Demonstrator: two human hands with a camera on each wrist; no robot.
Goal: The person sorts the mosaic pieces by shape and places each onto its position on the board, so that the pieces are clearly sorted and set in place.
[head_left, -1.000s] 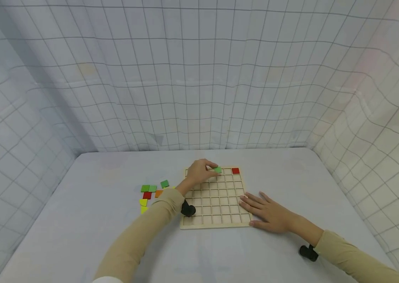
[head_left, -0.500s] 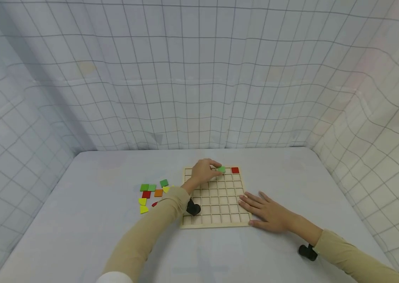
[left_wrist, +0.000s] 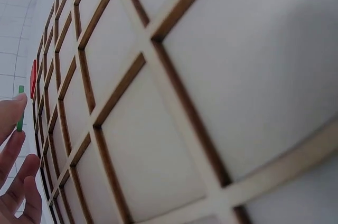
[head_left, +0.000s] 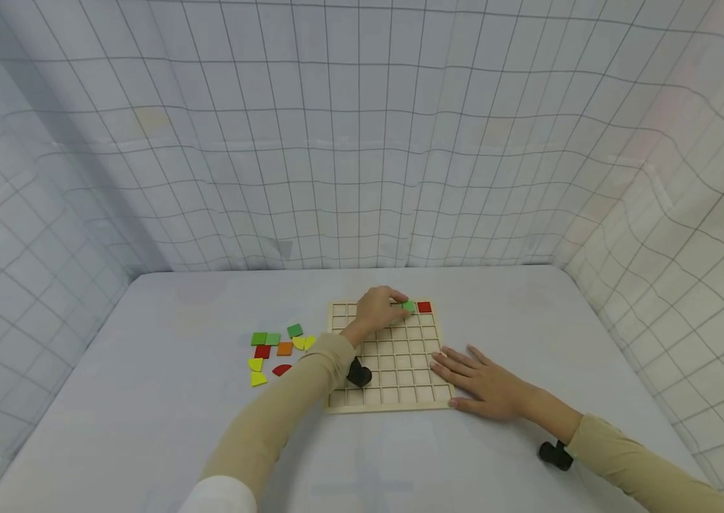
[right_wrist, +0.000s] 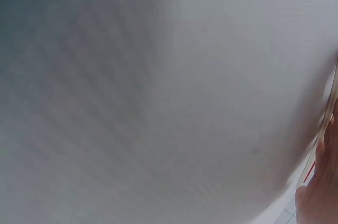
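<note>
A wooden grid board (head_left: 404,363) of square cells lies flat on the table. Over its far row, my left hand (head_left: 378,307) pinches a light green square tile (head_left: 409,306) between thumb and finger; the left wrist view shows the green tile (left_wrist: 21,109) edge-on in that pinch. Just right of it, a red square tile (head_left: 424,307) sits in the far right corner cell. My right hand (head_left: 489,386) rests with fingers spread and straight over the board's right edge. In the right wrist view only part of the right hand (right_wrist: 321,184) shows, at the board's edge.
Left of the board lie loose tiles: a green square (head_left: 259,339), a red square (head_left: 262,352), an orange square (head_left: 285,348), yellow quarter-rounds (head_left: 259,379) and a red curved piece (head_left: 281,370). The left forearm crosses the board's near left part. Gridded white sheets surround the table.
My left hand has moved rightward along the far row with the light green tile, closer to the red corner tile. The right hand stays on the board's edge.
</note>
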